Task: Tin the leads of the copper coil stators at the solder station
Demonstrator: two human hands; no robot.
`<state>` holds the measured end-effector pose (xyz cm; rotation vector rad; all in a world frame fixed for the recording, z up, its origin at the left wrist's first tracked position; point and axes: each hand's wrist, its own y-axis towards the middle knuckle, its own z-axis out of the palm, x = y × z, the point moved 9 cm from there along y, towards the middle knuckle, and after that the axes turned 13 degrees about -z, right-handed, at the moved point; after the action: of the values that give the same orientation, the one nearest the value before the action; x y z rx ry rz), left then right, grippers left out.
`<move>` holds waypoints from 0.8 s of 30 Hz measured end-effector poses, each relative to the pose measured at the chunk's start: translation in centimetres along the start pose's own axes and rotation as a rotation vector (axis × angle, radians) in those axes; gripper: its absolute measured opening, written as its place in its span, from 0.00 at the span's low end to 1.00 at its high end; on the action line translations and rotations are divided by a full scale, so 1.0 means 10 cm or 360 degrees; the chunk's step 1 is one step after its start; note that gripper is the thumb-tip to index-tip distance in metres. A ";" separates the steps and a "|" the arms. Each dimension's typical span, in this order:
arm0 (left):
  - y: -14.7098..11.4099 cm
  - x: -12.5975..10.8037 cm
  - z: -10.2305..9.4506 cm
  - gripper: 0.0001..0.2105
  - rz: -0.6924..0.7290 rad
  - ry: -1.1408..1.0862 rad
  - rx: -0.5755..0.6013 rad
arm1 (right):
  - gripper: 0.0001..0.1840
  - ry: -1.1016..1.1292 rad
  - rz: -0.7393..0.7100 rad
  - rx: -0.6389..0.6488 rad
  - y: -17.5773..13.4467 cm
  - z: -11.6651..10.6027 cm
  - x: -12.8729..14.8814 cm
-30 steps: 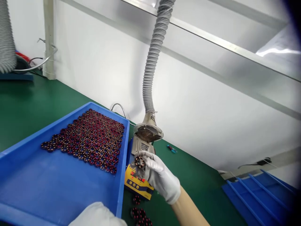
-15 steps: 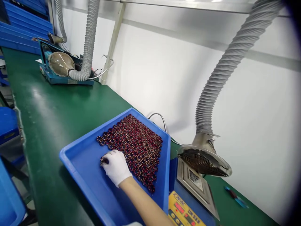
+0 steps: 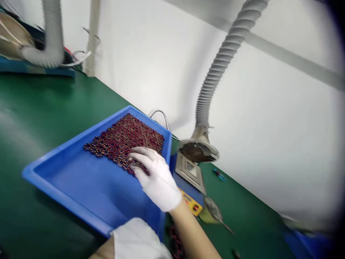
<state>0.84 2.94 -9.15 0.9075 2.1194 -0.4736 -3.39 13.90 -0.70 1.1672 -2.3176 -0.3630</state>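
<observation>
Left gloved hand: cut off by bottom edge, fingers unseen.
Right gloved hand: blurred; grip unclear.
Wound ring cores: partly behind right fingers, too small to count.
Yellow control panel: partly behind right forearm, lettering blurred.
Exhaust hose: cut off by top edge.

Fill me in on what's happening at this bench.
A person in white gloves has the right hand curled over small rings packed together in a blue tray; blur hides whether it grips any. The left hand is by the tray's near side, its fingers out of sight. More rings lie beside the tray, and a hose hangs nearby.
</observation>
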 end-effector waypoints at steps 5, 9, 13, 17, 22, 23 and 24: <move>0.01 0.01 -0.03 0.03 -0.0041 0.0041 -0.0023 | 0.08 0.0021 0.1010 -0.0604 -1.68 -0.62 -0.44; 0.02 0.00 -0.05 0.03 -0.0106 0.0109 -0.0006 | 0.08 -0.0268 0.1349 -0.0195 -2.49 -0.22 -0.53; 0.04 -0.01 -0.03 0.05 -0.0203 0.0170 0.0050 | 0.07 -0.0569 0.1388 0.0183 -2.57 0.12 -0.48; 0.07 0.01 -0.02 0.08 -0.0297 0.0237 0.0036 | 0.02 -0.0515 0.1381 0.0057 -2.49 0.06 -0.49; 0.14 0.04 -0.17 0.08 -0.0503 0.0086 -0.0231 | 0.08 0.0704 0.1295 -0.1147 -2.38 -0.51 -0.57; 0.16 -0.04 -0.29 0.11 -0.0464 0.0041 -0.0425 | 0.10 0.0949 0.1234 -0.1360 -2.33 -0.63 -0.56; 0.16 -0.18 -0.42 0.15 -0.0359 0.0028 -0.0642 | 0.14 0.1119 0.1157 -0.1497 -2.24 -0.74 -0.52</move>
<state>0.66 5.70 -5.15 0.4482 2.2331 -0.1362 18.22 4.69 -6.31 -0.0515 -1.4694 -0.5506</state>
